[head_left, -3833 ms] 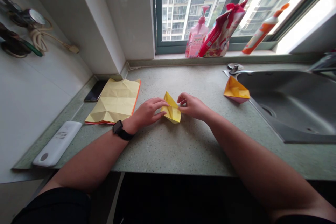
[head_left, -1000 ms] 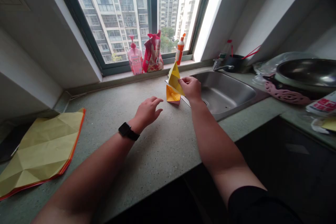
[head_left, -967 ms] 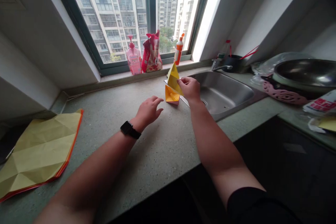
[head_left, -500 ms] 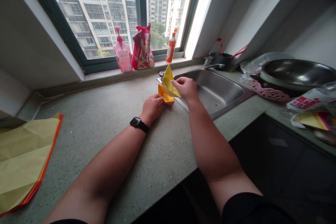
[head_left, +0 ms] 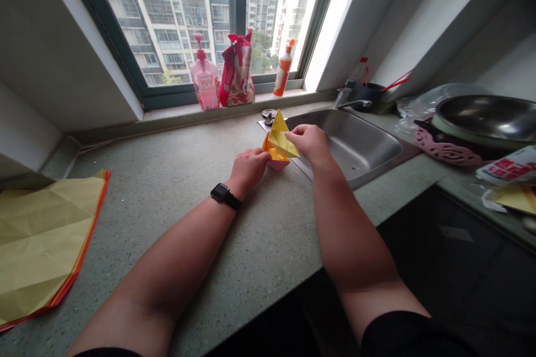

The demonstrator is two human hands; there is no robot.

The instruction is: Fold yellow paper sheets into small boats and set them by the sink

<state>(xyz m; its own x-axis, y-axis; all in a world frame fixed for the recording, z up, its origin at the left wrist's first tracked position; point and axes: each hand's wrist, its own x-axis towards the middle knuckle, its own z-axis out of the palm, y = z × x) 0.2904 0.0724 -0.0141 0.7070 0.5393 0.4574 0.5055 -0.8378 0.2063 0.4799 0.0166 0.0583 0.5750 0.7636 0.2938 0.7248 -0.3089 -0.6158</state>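
My right hand [head_left: 310,143] pinches a yellow folded paper piece [head_left: 282,138] and holds it low over an orange and pink folded paper boat [head_left: 277,159] that sits on the counter beside the sink. My left hand [head_left: 248,168], with a black watch on the wrist, is closed against the left side of that boat and grips its edge. The yellow piece overlaps the top of the boat and hides much of it.
A steel sink [head_left: 349,142] lies just right of the hands. A stack of creased yellow and orange paper sheets [head_left: 39,240] lies far left. A pink pump bottle [head_left: 204,75], a red bag [head_left: 237,71] and an orange bottle [head_left: 282,70] stand on the sill. A pan [head_left: 488,117] sits at right.
My right hand carried the yellow piece from the counter's middle to the sink side and lowered it onto the boat. My left hand reached over and took hold of the boat's edge.
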